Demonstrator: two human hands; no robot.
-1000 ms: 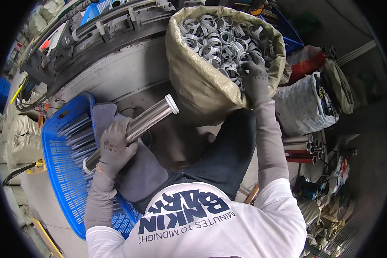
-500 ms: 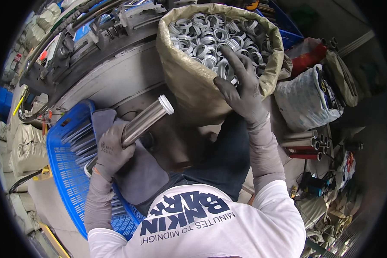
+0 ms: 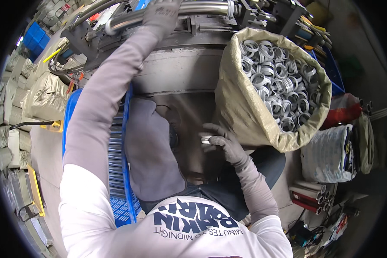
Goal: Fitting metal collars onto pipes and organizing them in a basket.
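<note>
At the far edge my left hand [image 3: 161, 18] is wrapped round a shiny metal tube [image 3: 206, 7], which lies crosswise at the machine [image 3: 198, 34]. A pale ring [image 3: 231, 8] sits around the tube's right end. Nearer to me, over my lap, my right hand [image 3: 227, 147] pinches a small white ring [image 3: 207, 139] between its fingers; some of them are smeared by motion. To the right of that hand stands a beige woven sack [image 3: 241, 94], with many grey-white rings [image 3: 280, 70] inside. Both hands wear grey gloves.
A blue plastic crate [image 3: 127, 172] with metal tubes [image 3: 116, 148] stands at my left, a grey pad [image 3: 152, 155] beside it. On the right are a white bag [image 3: 327, 152] and a stack of tubes [image 3: 307, 189]. Wrapped bundles [image 3: 49, 96] line the far left.
My left hand has gone from beside the crate up to the machine with the tube. My right hand has left the sack, drawn nearer to me, and now holds a ring. The view has shifted.
</note>
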